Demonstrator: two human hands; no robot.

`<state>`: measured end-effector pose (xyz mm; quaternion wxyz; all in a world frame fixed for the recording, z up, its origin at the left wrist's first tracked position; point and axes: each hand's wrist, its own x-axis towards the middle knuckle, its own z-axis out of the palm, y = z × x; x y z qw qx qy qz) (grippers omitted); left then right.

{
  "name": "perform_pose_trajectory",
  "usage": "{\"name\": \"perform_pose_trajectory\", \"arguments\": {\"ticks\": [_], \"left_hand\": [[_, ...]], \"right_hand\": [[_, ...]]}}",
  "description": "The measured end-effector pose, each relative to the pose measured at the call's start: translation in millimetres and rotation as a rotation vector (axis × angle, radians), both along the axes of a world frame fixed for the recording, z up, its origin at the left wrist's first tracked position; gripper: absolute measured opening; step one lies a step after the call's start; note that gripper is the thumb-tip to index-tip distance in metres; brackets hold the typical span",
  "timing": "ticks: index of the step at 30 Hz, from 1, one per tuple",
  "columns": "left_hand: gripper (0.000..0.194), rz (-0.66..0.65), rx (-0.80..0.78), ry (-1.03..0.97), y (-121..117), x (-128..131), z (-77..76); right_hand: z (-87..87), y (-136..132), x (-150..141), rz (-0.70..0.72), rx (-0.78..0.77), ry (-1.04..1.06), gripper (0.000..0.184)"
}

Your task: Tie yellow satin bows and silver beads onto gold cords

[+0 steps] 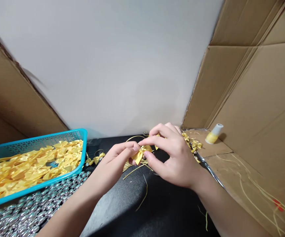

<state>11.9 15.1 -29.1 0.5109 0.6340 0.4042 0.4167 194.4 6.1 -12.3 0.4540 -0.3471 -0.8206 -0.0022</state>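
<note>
Leftmost on my feed is a turquoise basket (pixel 84 148) heaped with loose yellow ribbon pieces (pixel 65 152). Just in front of it lie rows of shiny silver beads (pixel 37 201), partly hidden by the left forearm. Next to the basket's right end, I can make out a few small yellow bows with beads (pixel 96 159) on the black surface (pixel 122 205).

Moving right, I have the left hand (pixel 121 154) pinching one yellow bow (pixel 138 158) between thumb and fingers, held above a bundle of thin gold cords (pixel 133 169). The right hand (pixel 173 154) meets it from the other side, thumb against the bow's right edge and index fingertip at its top, so the bow sits gripped between both.

Behind the right hand I see a cluster of more bows (pixel 193 143), partly covered. Past that, a spool of yellow thread (pixel 213 135) stands upright on brown cardboard (pixel 221 176). Farthest right, pale yellow strands (pixel 242 191) trail across the cardboard near a small red patch (pixel 277 204), too blurred for me to identify.
</note>
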Motion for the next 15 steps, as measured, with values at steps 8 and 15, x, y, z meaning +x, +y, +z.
{"name": "perform_pose_trajectory", "arguments": {"ticks": [8,15], "left_hand": [[0.023,0.013,0.072,0.101,0.4,-2.7,4.8],[0.029,0.015,0.145,0.158,-1.4,-0.2,11.1]], "right_hand": [[-2.4,1.3,-1.1,-0.042,0.042,-0.002,0.008],[-1.7,-0.8,-3.0,-0.069,0.034,0.010,0.008]]}}
